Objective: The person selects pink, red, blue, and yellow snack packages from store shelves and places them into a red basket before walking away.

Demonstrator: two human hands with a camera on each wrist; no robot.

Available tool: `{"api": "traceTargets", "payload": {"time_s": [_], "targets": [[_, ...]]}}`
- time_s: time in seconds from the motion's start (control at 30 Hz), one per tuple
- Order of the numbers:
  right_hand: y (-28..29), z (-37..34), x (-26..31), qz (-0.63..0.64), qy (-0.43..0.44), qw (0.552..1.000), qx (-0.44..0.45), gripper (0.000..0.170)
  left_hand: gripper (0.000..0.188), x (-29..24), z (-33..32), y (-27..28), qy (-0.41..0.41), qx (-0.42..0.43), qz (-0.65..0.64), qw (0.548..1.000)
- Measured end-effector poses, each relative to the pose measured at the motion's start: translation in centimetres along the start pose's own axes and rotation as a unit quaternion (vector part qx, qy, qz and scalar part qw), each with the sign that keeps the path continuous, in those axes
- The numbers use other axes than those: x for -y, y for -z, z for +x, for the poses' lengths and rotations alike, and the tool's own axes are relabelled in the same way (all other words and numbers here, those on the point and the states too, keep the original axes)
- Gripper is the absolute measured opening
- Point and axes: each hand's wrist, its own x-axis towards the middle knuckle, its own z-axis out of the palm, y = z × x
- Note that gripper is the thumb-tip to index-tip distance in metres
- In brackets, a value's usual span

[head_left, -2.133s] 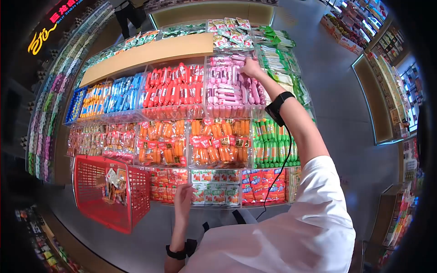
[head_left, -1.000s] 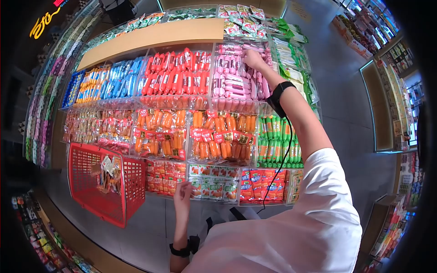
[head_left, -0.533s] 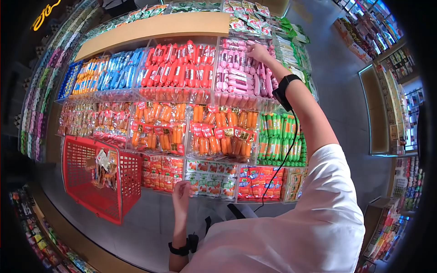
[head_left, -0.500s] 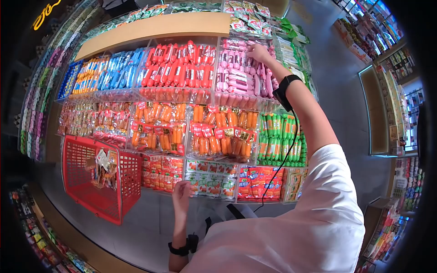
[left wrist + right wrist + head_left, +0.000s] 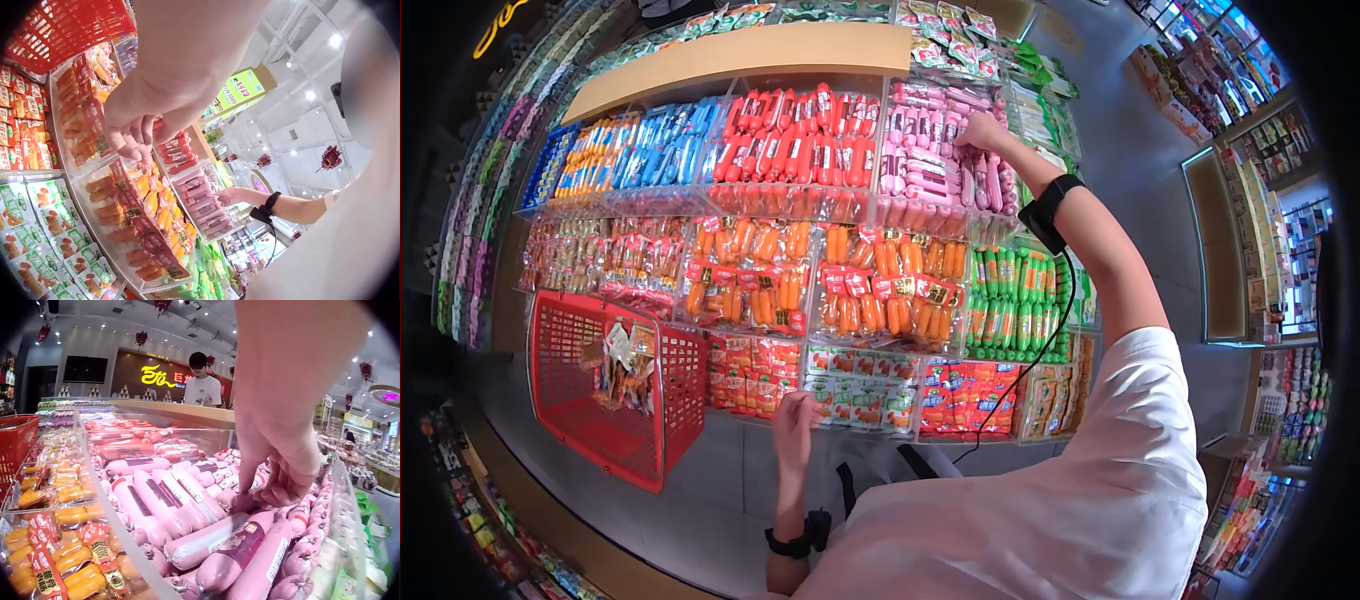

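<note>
In the head view, my right hand (image 5: 988,135) is in the bin of pink wrapped sausages (image 5: 925,175). The right wrist view shows its fingers curled down, thumb and fingertips pinching the twisted end of one pink sausage (image 5: 235,501). More pink sausages (image 5: 250,540) lie around the fingertips, some crosswise. My left hand (image 5: 793,412) hangs near the front edge of the display, by the white-and-green packets (image 5: 860,390). Its fingers are loosely curled with nothing in them, as the left wrist view of the hand (image 5: 134,134) also shows.
A red basket (image 5: 685,375) holding some packets stands at the front left. Clear dividers separate bins of red sausages (image 5: 795,150), orange sausages (image 5: 890,300) and green packs (image 5: 1015,300). A tan board (image 5: 740,62) spans the back. A person (image 5: 203,387) stands beyond the display.
My right hand has shifted down and slightly right within the pink sausages. The left hand stays loosely curled near the front edge. The head view has shifted, with the basket now farther left.
</note>
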Motion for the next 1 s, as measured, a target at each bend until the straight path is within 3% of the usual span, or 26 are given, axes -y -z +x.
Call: {"api": "traceTargets", "payload": {"time_s": [0.07, 0.13, 0.2, 0.37, 0.6, 0.83, 1.0], "targets": [[0.9, 0.8, -0.6, -0.006, -0.004, 1.000, -0.011, 0.049, 0.013, 0.3, 0.0, 0.2, 0.006, -0.006, -0.006, 1.000], [2.1, 2.6, -2.0, 0.005, -0.070, 0.996, -0.051, 0.035, 0.014, 0.9, -0.1, 0.5, 0.012, -0.010, -0.008, 1.000], [2.1, 4.2, -4.0, 0.010, -0.040, 0.991, -0.124, 0.032, 0.015, 1.7, 0.0, 0.8, 0.015, -0.011, -0.008, 1.000], [1.4, 5.0, -4.7, -0.010, 0.023, 0.995, -0.098, 0.031, 0.016, 1.5, 0.0, 0.5, 0.030, -0.029, 0.014, 0.999], [1.1, 4.9, -3.4, 0.011, 0.042, 0.998, -0.047, 0.025, 0.012, 2.2, 0.9, 0.2, 0.032, -0.011, 0.017, 0.999], [0.1, 5.8, -4.1, -0.025, 0.065, 0.996, -0.057, 0.031, 0.016, 1.8, 1.6, -0.4, 0.034, -0.017, 0.035, 0.999], [-0.5, 4.2, -5.1, -0.007, 0.142, 0.986, -0.083, 0.039, 0.014, 3.5, 1.9, -0.5, 0.013, -0.004, 0.032, 0.999]]}}
